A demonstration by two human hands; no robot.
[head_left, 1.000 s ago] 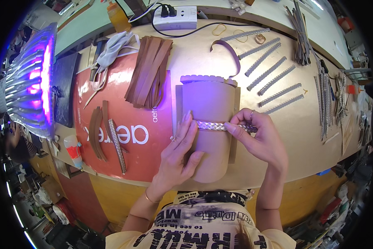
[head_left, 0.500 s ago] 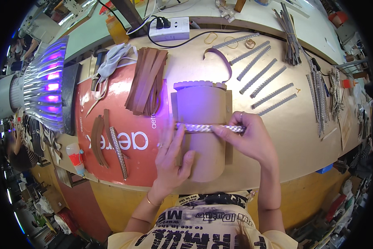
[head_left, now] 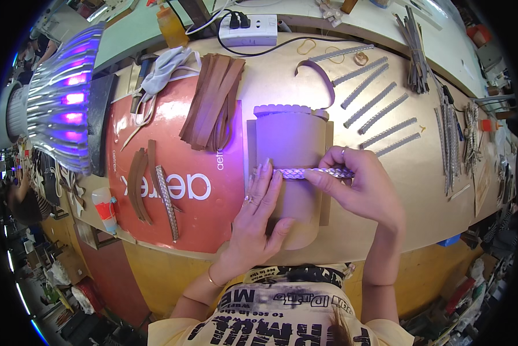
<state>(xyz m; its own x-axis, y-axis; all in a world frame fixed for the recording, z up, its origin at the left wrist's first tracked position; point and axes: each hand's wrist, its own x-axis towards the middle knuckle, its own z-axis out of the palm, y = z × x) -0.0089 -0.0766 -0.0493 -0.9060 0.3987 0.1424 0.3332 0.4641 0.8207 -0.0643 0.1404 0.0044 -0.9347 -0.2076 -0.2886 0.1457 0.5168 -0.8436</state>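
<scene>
A tan, rounded block with a scalloped strip along its far end lies in front of me. Across its middle runs a silvery braided strap. My left hand lies with fingers stretched out over the strap's left end, pressing it against the block. The strap's right part is pinched between thumb and fingers of my right hand. Just past the block curls a thin brown strip. Several silvery braided pieces lie in a row to the right.
A bundle of brown strips rests on a red sheet, near shorter strips. At the left looms a finned lamp with purple light. A bottle stands nearby. Behind are a power strip and grey strips.
The scene has shifted slightly to the right in the picture. My left fingers, blurred before, now rest still on the strap's left end. My right hand keeps its pinch.
</scene>
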